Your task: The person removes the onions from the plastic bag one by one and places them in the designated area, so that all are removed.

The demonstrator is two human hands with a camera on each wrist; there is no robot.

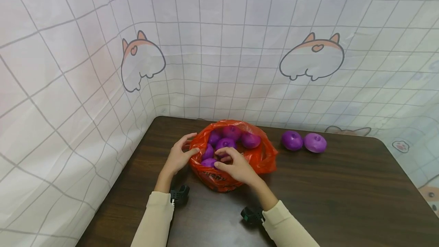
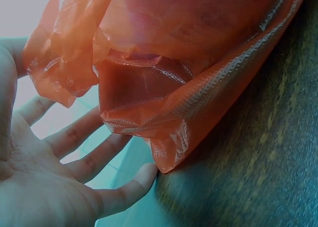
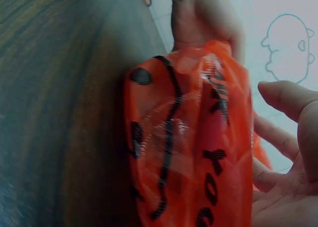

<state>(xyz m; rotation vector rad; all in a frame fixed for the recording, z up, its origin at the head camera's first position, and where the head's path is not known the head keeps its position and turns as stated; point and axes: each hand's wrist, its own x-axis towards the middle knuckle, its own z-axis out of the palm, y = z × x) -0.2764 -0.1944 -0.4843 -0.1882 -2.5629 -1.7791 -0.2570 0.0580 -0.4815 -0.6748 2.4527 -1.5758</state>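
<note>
An orange-red plastic bag (image 1: pixel 217 184) lies with its mouth open upward on the table, holding several round purple fruits (image 1: pixel 231 132) with small raised tops. At the bag's left side is my left hand (image 1: pixel 176 158), thumb over the rim and the other fingers spread along the outside. The left wrist view shows those fingers (image 2: pixel 74 137) extended beside the loose plastic. My right hand (image 1: pixel 238 167) reaches over the front rim, fingers bent loosely above the fruits, thumb tip right at the front fruit (image 1: pixel 208 162). In the right wrist view, its thumb (image 3: pixel 285 98) stands apart from its fingers.
Two more purple fruits, a darker one (image 1: pixel 292 140) and a lighter one (image 1: pixel 315 143), sit side by side right of the bag. The dark wooden table (image 1: pixel 343 197) meets a white gridded cloth (image 1: pixel 233 68) at its back and left edges.
</note>
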